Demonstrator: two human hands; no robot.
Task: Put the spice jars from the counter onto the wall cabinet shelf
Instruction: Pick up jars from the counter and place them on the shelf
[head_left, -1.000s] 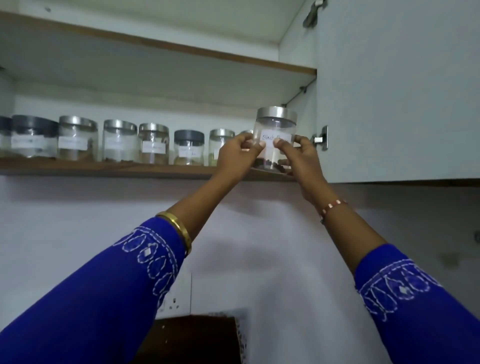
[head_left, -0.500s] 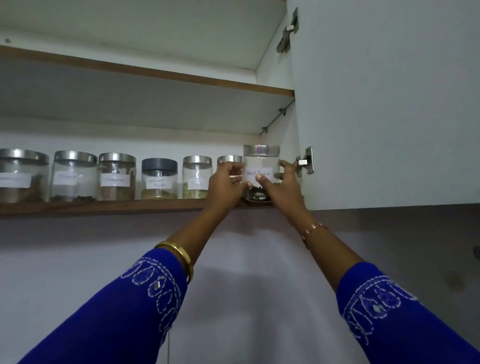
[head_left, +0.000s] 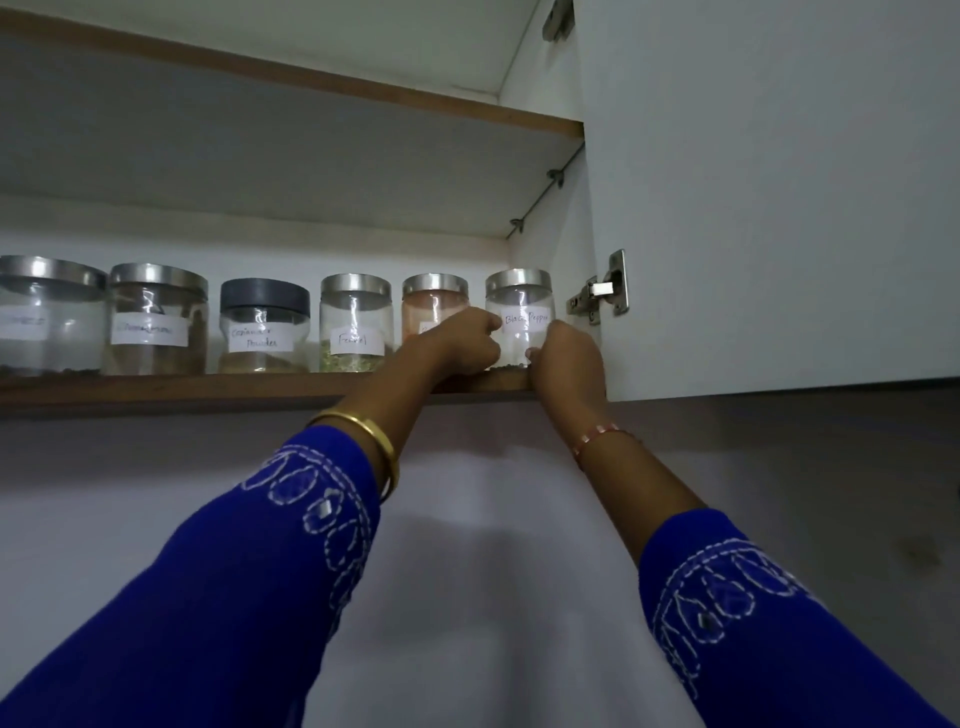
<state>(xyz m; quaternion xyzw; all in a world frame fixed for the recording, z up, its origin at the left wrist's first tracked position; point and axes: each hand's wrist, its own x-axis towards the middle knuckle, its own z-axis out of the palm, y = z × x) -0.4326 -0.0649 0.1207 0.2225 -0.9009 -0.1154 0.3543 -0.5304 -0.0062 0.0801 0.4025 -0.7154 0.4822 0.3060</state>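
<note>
Both hands curl their fingers around the Black Pepper jar (head_left: 521, 317), the left hand (head_left: 464, 344) on its left side and the right hand (head_left: 566, 358) on its right. The jar stands on the wall cabinet shelf (head_left: 156, 388) at the right end of the row, just beside the pink-filled jar (head_left: 434, 306). Only a narrow gap separates it from the cabinet's right wall and hinge (head_left: 602, 289); the jars sit close to the shelf's front edge.

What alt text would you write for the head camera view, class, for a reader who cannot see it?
Both hands, the left hand and right hand, hold a clear jar labelled Black Pepper standing at the right end of a wall cabinet shelf. Five more labelled jars line the shelf to its left, beside the open cabinet door.
</note>
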